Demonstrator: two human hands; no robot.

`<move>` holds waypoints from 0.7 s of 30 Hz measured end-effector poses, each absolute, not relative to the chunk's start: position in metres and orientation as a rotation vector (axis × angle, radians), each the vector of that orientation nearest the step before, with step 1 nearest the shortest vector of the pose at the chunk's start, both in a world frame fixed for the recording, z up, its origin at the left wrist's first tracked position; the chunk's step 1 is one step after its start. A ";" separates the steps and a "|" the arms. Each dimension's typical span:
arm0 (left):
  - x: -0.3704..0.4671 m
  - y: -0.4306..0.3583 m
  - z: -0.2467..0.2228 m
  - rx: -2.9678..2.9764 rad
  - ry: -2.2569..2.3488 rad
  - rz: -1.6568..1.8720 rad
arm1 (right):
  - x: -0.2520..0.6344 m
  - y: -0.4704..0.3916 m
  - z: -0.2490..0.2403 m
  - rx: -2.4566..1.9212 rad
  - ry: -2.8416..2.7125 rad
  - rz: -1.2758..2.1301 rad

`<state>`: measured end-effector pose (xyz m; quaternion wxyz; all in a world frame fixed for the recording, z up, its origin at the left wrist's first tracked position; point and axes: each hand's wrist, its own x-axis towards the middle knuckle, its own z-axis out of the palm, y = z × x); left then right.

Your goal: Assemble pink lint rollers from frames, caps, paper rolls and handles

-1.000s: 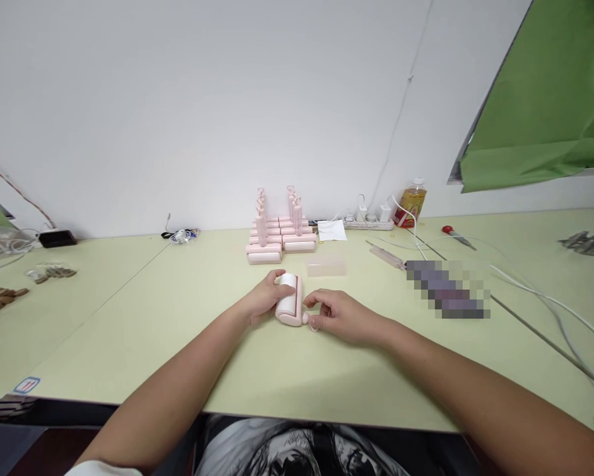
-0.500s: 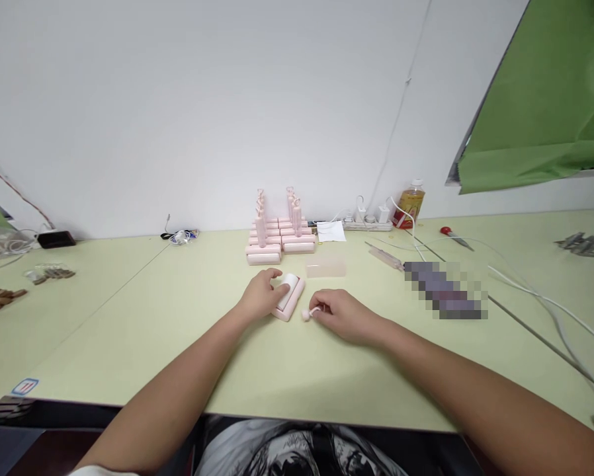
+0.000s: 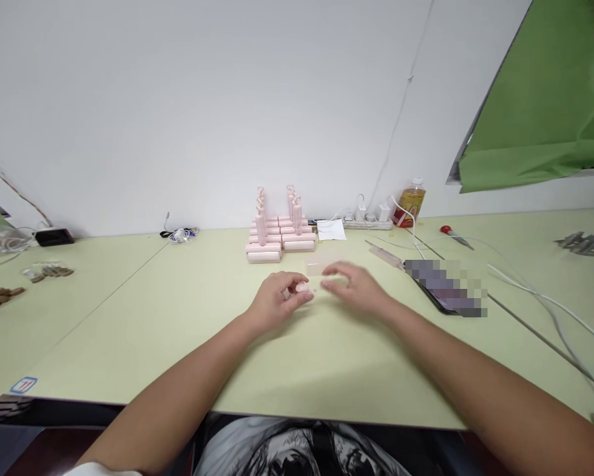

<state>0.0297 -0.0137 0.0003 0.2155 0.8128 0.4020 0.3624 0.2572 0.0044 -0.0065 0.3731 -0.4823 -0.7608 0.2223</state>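
My left hand (image 3: 280, 301) is closed around a small pink lint roller (image 3: 302, 287). Only a rounded pink end shows between thumb and fingers, with a thin light bit poking out to the right; the palm and fingers cover the rest. Just to the right, my right hand (image 3: 354, 287) hovers over the table, slightly blurred. Its thumb and fingers are apart, and I see nothing between them. Behind the right fingertips lies a translucent pink cover (image 3: 315, 266), partly hidden by that hand.
Several pink rollers (image 3: 263, 252) lie stacked by the wall, with upright pink handles (image 3: 261, 228) on them. Rightward are a white paper (image 3: 331, 230), power strip (image 3: 371, 225), drink bottle (image 3: 410, 203), screwdriver (image 3: 385, 256), phone (image 3: 443, 291) and cables (image 3: 540, 294).
The pink lint roller has left the tabletop and is in my left hand, which turned and moved right. My right hand rose away from the table and opened; its small looped piece no longer shows there.
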 end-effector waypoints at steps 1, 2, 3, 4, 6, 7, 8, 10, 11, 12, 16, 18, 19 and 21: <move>0.028 -0.012 0.000 2.189 1.128 1.038 | 0.272 0.015 -0.004 -1.389 -1.900 0.338; 0.026 -0.010 -0.001 2.130 1.137 1.061 | 0.287 0.025 -0.002 -1.566 -1.841 0.162; 0.025 -0.009 -0.001 2.079 1.143 1.078 | 0.302 0.034 -0.001 -1.770 -1.777 0.044; 0.024 -0.008 -0.001 2.040 1.149 1.094 | 0.316 0.041 -0.002 -1.960 -1.719 -0.024; 0.023 -0.007 -0.001 1.993 1.161 1.127 | 0.335 0.051 -0.005 -2.275 -1.641 -0.006; 0.023 -0.007 -0.001 1.980 1.165 1.145 | 0.339 0.053 -0.007 -2.373 -1.643 0.027; 0.023 -0.007 -0.001 1.970 1.165 1.163 | 0.340 0.053 -0.008 -2.436 -1.668 0.052; 0.024 -0.007 -0.002 1.955 1.154 1.199 | 0.336 0.051 -0.011 -2.472 -1.769 0.053; 0.025 -0.007 -0.003 1.946 1.151 1.216 | 0.331 0.050 -0.011 -2.460 -1.828 0.032; 0.025 -0.007 -0.003 1.935 1.150 1.232 | 0.327 0.049 -0.012 -2.442 -1.881 0.012; 0.026 -0.008 -0.003 1.900 1.183 1.236 | 0.315 0.047 -0.011 -2.372 -1.942 0.057; 0.026 -0.008 -0.003 1.889 1.198 1.229 | 0.315 0.046 -0.010 -2.338 -1.901 0.093; 0.026 -0.008 -0.002 1.886 1.203 1.232 | 0.316 0.045 -0.008 -2.317 -1.883 0.094; 0.026 -0.009 -0.001 1.891 1.199 1.249 | 0.317 0.043 -0.004 -2.265 -1.870 0.078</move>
